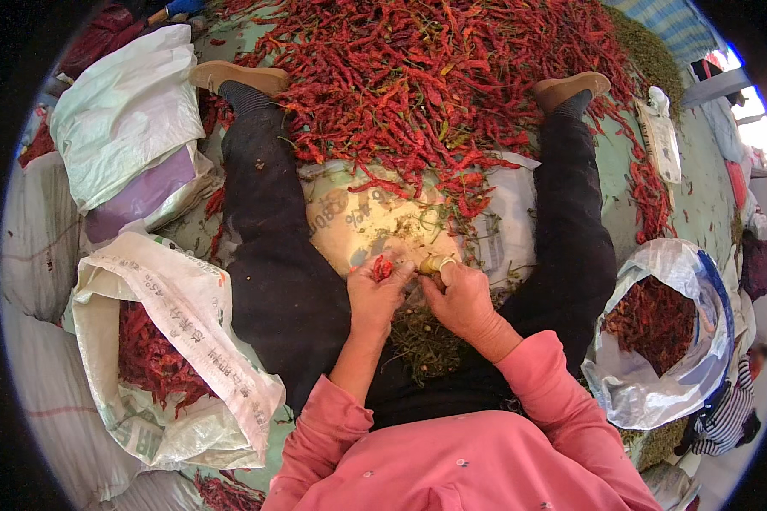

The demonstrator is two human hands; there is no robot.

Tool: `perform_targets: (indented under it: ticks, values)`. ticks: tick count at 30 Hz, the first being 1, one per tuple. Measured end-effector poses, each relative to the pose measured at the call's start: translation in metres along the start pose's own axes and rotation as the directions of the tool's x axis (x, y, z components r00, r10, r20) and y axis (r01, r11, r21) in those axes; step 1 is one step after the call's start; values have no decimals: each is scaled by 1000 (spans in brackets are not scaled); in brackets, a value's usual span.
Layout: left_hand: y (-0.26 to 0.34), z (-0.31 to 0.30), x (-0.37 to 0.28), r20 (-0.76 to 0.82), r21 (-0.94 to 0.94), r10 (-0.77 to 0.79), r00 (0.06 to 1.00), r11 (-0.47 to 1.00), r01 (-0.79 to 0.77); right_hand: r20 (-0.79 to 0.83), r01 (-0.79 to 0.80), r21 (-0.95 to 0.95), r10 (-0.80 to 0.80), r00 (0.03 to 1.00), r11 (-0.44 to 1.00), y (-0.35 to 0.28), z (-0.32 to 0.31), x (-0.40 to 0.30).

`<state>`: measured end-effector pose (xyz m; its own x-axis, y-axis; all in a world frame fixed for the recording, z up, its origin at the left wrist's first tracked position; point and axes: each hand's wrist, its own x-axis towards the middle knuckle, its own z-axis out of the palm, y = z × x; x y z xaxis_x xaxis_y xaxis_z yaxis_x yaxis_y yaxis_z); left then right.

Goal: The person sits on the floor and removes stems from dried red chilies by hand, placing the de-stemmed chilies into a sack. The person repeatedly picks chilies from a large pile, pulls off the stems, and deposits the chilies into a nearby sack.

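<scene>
My left hand point(377, 290) is closed on a few red chili peppers point(382, 267), which show between its fingers. Close beside it, my right hand point(463, 297) has a ring-like tan band point(436, 264) at its thumb and index finger; what its fingertips pinch is too small to tell. Both hands are above a printed plastic sack point(332, 214) laid flat between my legs, strewn with stem bits. A large heap of dried red chili peppers point(422, 83) reaches onto its far edge. Under my wrists lies a pile of green-brown stems point(428, 348).
An open woven sack of chilies point(166, 364) stands at left, a folded white sack point(128, 121) beyond it. At right is an open plastic bag of darker chilies point(655, 326). My outstretched legs flank the heap. Another person in striped clothing point(725, 415) is at far right.
</scene>
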<state>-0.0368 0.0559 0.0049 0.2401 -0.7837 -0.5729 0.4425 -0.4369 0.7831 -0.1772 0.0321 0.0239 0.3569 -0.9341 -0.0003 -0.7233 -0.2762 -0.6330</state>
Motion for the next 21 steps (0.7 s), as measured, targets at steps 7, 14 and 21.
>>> perform_targets:
  ticks: [7,14,21]
  values:
    - [1,2,-3,152,-190,-100,983,973,129,60,-251,522,259,964,815,10,15,-1]
    - [1,2,-1,17,-199,9,1000,980,-6,32,-154,516,160,987,843,20,11,-1]
    - [4,-7,1,23,-252,-7,1000,968,13,-105,-316,-350,299,949,882,43,-22,34]
